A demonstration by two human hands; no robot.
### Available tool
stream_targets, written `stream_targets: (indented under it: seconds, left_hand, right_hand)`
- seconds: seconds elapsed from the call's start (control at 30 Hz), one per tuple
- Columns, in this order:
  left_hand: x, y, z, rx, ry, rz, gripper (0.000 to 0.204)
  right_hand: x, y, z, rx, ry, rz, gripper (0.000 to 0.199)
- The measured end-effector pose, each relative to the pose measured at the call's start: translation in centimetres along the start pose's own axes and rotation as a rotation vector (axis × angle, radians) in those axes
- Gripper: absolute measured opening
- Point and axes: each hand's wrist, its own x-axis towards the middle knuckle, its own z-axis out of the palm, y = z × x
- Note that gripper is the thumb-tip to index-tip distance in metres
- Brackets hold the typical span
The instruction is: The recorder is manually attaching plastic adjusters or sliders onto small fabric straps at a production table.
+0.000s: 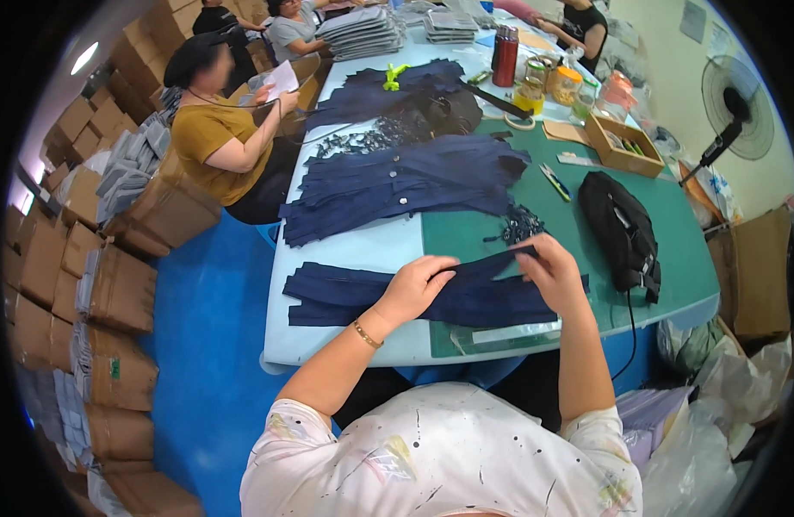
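Both hands are on the navy fabric strip (466,297) lying at the near edge of the counter (362,250) — left hand (417,287) pressing it flat, right hand (548,271) pinching its top edge — black bag (623,231) just beside.

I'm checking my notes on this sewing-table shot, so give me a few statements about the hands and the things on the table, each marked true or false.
1. Both hands rest on a dark navy fabric strip near the table's front edge. True: the left hand and the right hand both touch it.
2. The left wrist is bare. False: it wears a thin gold bracelet.
3. A black bag lies to the right of the hands on the green mat. True.
4. The bottle at the far end of the table is blue. False: it is dark red.
5. A fan stands to the right of the table. True.
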Motion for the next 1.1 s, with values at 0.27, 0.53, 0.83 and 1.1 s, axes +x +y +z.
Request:
stream_targets:
  seconds: [0.27,0.53,0.83,1.1]
  left_hand:
    - [2.9,2.3,0.2,-0.274,0.133,-0.136,0.036]
    - [3.1,2.2,1.6,-0.108,0.226,-0.005,0.014]
    - [1.7,3.7,1.7,0.013,0.063,0.119,0.010]
    - [0.3,3.0,2.1,0.516,0.199,0.530,0.018]
  right_hand:
    - [3.2,0.7,5.1,0.353,0.042,0.247,0.013]
    - [-0.3,-0.1,6.3,0.002,0.144,0.134,0.015]
    - [-3.4,0.7,6.8,-0.250,0.235,-0.129,0.011]
    - [-3.5,0.5,6.8,0.549,0.046,0.522,0.015]
